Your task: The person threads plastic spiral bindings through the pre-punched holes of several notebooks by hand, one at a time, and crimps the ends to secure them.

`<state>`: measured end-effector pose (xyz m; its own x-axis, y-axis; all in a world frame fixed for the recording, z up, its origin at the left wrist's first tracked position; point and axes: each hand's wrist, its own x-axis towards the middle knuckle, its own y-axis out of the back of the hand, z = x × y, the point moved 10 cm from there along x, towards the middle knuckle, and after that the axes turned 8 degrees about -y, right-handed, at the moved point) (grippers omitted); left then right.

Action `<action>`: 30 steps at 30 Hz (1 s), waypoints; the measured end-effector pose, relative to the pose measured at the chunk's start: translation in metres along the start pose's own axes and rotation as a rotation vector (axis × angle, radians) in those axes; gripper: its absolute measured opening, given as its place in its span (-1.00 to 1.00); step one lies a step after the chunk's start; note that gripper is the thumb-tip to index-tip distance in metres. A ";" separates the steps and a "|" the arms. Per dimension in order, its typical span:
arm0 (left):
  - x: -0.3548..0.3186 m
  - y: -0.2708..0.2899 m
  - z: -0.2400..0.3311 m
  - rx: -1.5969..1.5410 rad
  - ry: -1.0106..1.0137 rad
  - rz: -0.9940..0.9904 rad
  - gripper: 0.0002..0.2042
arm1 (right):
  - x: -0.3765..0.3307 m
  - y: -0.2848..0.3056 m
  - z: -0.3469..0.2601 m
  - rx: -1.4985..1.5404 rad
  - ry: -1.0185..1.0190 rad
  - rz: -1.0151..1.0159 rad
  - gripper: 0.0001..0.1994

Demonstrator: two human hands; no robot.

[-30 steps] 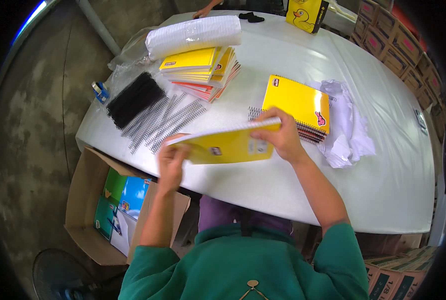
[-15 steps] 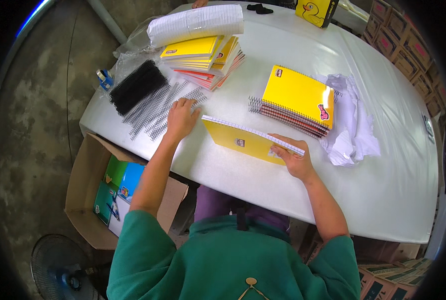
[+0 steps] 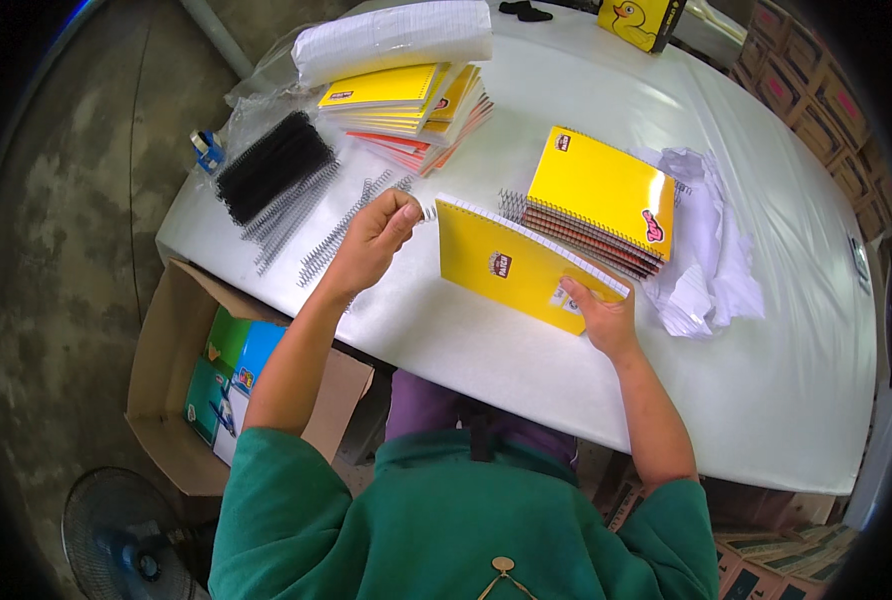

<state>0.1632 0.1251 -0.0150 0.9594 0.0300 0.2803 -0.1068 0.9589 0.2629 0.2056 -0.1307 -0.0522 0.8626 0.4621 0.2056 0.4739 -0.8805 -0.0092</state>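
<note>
My right hand [image 3: 607,318] grips a yellow notebook [image 3: 501,262] at its right end, thumb on the cover. The notebook is tilted up, and its white page edge [image 3: 526,232] faces away from me. No coil shows along that edge. My left hand [image 3: 374,240] is closed around a metal spiral coil [image 3: 428,213], whose end pokes out beside the notebook's left corner. Most of that coil is hidden by the fingers. Loose grey spiral coils [image 3: 328,248] lie on the table left of my left hand, beside a bundle of black coils [image 3: 276,168].
Bound yellow notebooks [image 3: 601,190] are stacked at right, against crumpled white paper [image 3: 701,255]. Farther back, loose notebooks [image 3: 381,88] lie under a paper-wrapped roll [image 3: 391,45]. A blue tape dispenser [image 3: 207,151] sits at the left edge. Below stand a cardboard box [image 3: 161,400] and a fan [image 3: 126,540].
My left hand has picked up a coil from the loose ones and moved right, toward the notebook. My right hand has turned the notebook so more of its cover shows.
</note>
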 end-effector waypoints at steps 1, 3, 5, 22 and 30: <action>-0.001 0.002 0.005 0.040 -0.002 0.048 -0.72 | 0.000 -0.001 0.000 0.010 0.004 -0.001 -0.71; 0.003 0.002 0.006 0.167 -0.080 0.025 -0.69 | 0.000 -0.002 -0.002 0.022 0.015 0.001 -0.71; 0.003 0.001 0.004 0.216 -0.076 -0.003 -0.65 | -0.001 -0.003 -0.001 0.029 -0.003 -0.008 -0.72; 0.002 -0.004 -0.008 -0.118 0.287 -0.229 -0.60 | -0.007 -0.024 -0.031 -0.263 0.194 -0.093 -0.71; 0.005 0.006 -0.008 -0.326 0.444 -0.308 -0.69 | -0.011 -0.032 -0.031 -0.255 0.299 -0.186 -0.64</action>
<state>0.1699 0.1335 -0.0196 0.9578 -0.2141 -0.1919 0.2095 0.9768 -0.0441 0.1755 -0.1108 -0.0236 0.6599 0.5972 0.4559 0.5247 -0.8006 0.2894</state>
